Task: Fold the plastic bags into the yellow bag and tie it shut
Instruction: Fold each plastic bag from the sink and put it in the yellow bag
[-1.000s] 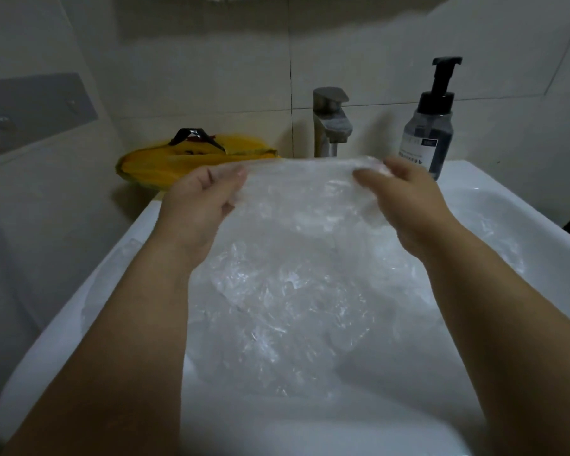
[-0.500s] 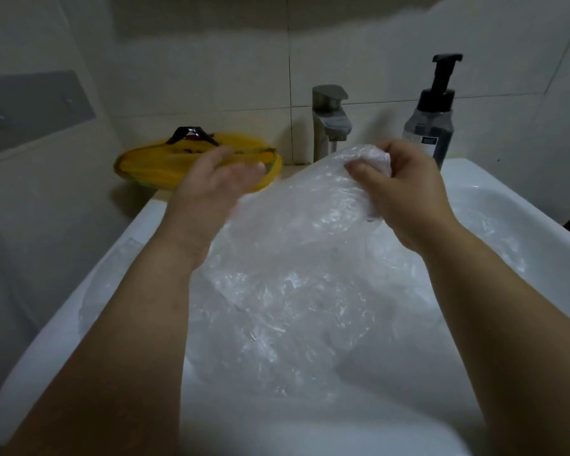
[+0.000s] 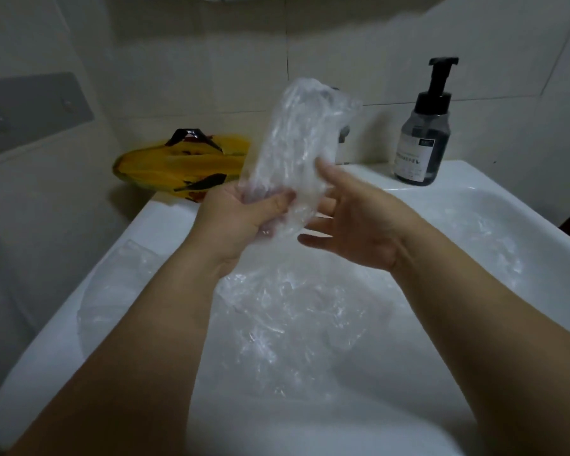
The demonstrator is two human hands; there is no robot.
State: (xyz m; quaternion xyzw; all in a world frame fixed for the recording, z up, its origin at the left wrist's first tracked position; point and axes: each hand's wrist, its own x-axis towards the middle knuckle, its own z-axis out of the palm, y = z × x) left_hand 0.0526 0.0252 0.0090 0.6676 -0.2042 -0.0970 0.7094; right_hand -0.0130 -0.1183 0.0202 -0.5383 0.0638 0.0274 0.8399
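Two hands show, the left hand (image 3: 237, 222) and the right hand (image 3: 356, 232). There is one yellow bag (image 3: 178, 169), one raised clear bag (image 3: 297, 146), more clear bags (image 3: 293, 324) in one sink (image 3: 165, 222) (their number unclear), one bottle (image 3: 422, 139) and one wall plate (image 3: 33, 113).

**A:** What stands at twelve o'clock from the left hand (image 3: 241, 218) and right hand (image 3: 352, 225)?

**B:** The upright clear plastic bag (image 3: 297, 149). It hides most of the faucet (image 3: 343, 136) just behind it, and the tiled wall (image 3: 359, 44) closes that side.

**A:** And the sides?

**B:** At ten o'clock the yellow bag (image 3: 178, 169) lies against the wall, with open air above it. At two o'clock the soap pump bottle (image 3: 422, 139) stands on the sink rim (image 3: 468, 172), with a bare gap between it and the faucet.

**A:** Below?

**B:** At six o'clock crumpled clear bags (image 3: 287, 324) fill the basin under both forearms.
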